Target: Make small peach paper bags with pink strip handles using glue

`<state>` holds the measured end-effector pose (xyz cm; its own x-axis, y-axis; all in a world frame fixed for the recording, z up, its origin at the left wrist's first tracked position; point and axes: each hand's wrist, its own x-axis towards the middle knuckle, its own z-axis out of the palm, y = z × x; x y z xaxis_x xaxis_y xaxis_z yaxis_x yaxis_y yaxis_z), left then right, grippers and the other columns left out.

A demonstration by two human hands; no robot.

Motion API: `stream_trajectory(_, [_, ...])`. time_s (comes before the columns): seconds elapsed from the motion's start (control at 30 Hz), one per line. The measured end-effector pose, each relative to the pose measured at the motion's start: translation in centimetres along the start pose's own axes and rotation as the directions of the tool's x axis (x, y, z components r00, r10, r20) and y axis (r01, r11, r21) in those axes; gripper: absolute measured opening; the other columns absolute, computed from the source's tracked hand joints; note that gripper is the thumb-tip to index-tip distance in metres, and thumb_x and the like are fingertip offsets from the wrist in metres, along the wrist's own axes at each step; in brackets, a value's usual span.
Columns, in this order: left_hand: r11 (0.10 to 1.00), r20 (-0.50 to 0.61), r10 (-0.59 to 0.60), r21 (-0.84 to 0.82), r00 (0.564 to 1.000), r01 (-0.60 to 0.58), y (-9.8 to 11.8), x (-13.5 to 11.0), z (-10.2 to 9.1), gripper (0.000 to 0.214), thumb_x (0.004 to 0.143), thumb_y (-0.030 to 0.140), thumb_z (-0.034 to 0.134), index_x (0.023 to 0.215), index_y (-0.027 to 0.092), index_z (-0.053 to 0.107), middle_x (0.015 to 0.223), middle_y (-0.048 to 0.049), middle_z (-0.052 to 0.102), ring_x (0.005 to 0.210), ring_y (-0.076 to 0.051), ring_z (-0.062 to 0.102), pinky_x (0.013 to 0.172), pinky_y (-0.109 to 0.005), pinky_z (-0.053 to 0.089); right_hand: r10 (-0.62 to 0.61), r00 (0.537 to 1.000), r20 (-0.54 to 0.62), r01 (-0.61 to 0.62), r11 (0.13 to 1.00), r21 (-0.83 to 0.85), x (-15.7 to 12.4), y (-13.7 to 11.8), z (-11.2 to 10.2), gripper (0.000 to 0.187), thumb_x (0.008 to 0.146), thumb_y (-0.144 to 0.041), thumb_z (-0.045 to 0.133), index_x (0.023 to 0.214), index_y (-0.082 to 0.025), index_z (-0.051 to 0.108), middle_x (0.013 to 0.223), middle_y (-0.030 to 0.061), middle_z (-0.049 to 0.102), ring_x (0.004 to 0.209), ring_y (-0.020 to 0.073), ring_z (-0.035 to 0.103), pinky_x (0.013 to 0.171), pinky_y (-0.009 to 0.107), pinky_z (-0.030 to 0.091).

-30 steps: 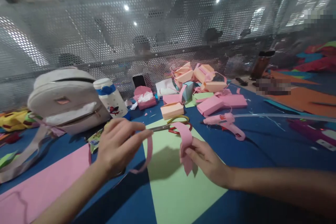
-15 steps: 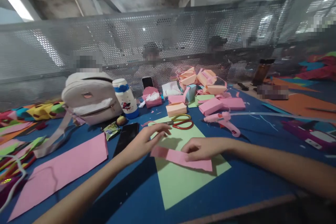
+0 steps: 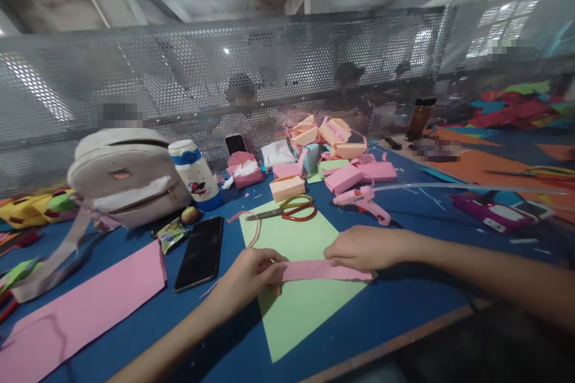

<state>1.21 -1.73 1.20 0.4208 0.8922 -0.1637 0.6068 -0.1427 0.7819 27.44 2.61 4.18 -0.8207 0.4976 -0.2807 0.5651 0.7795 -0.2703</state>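
Observation:
A narrow pink paper strip (image 3: 308, 270) lies across a light green paper sheet (image 3: 291, 311). My left hand (image 3: 251, 275) pinches the strip's left end between thumb and fingers. At the other end, my right hand (image 3: 366, 248) has its fingers closed on the strip near its top edge; the fingertips are partly hidden. Scissors (image 3: 287, 209) with yellow-green and red handles rest on the top of the green sheet. A thin pale pink curl of paper (image 3: 257, 228) sits just above my left hand.
To the left are a black phone (image 3: 200, 254), large pink paper (image 3: 103, 305), a white bottle (image 3: 197, 179) and a backpack (image 3: 130, 167). Folded paper boxes (image 3: 344, 179) are piled at the back. A pink glue gun (image 3: 366, 203) lies right of the scissors. A perforated metal screen (image 3: 287, 54) stands behind.
My left hand has come down onto the strip's left end. My right hand has shifted from its middle to its right end, and the strip looks straighter. The view has turned slightly right.

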Motion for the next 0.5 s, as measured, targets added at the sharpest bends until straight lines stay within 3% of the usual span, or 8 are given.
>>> stream_trajectory(0.07, [0.994, -0.002, -0.003, -0.109, 1.000, 0.003, 0.3, 0.0, 0.3, 0.030, 0.093, 0.041, 0.049, 0.083, 0.016, 0.062, 0.059, -0.0039, 0.071, 0.055, -0.015, 0.061, 0.057, -0.022, 0.043, 0.004, 1.000, -0.020, -0.004, 1.000, 0.010, 0.3, -0.3, -0.2, 0.027, 0.099, -0.024, 0.044, 0.079, -0.019, 0.061, 0.069, 0.0015, 0.060, 0.063, 0.0170, 0.052, 0.053, 0.026, 0.024])
stream_trajectory(0.27, [0.911, 0.000, -0.026, -0.412, 1.000, 0.024, 0.7, -0.5, 1.7, 0.036, 0.089, 0.054, 0.053, 0.083, 0.018, 0.051, 0.064, -0.0085, 0.074, 0.053, -0.017, 0.061, 0.057, -0.025, 0.046, -0.045, 0.981, -0.189, 0.091, 0.966, 0.242, 2.6, -1.0, 0.9, 0.014, 0.096, -0.023, 0.050, 0.087, -0.020, 0.060, 0.079, -0.0012, 0.061, 0.072, 0.0146, 0.055, 0.060, 0.023, 0.030])
stream_trajectory(0.33, [0.938, -0.035, -0.043, -0.346, 0.998, 0.029, 0.6, -0.8, 1.8, 0.033, 0.089, 0.050, 0.054, 0.080, 0.018, 0.053, 0.065, -0.0061, 0.072, 0.056, -0.016, 0.060, 0.057, -0.024, 0.042, -0.041, 0.981, -0.188, 0.087, 0.966, 0.243, 3.3, -0.9, 1.6, 0.014, 0.095, -0.020, 0.051, 0.085, -0.020, 0.060, 0.078, -0.0013, 0.061, 0.073, 0.0148, 0.055, 0.061, 0.023, 0.031])
stream_trajectory(0.5, [1.000, -0.141, 0.016, 0.025, 0.990, -0.012, -0.2, -1.0, 1.2, 0.015, 0.084, 0.026, 0.061, 0.072, 0.018, 0.062, 0.068, -0.0001, 0.064, 0.064, -0.015, 0.055, 0.059, -0.023, 0.036, -0.106, 0.977, -0.183, 0.136, 0.978, 0.157, 3.9, -0.8, 2.2, 0.017, 0.100, -0.019, 0.047, 0.087, -0.019, 0.058, 0.090, 0.0033, 0.062, 0.087, 0.0187, 0.058, 0.072, 0.027, 0.039])
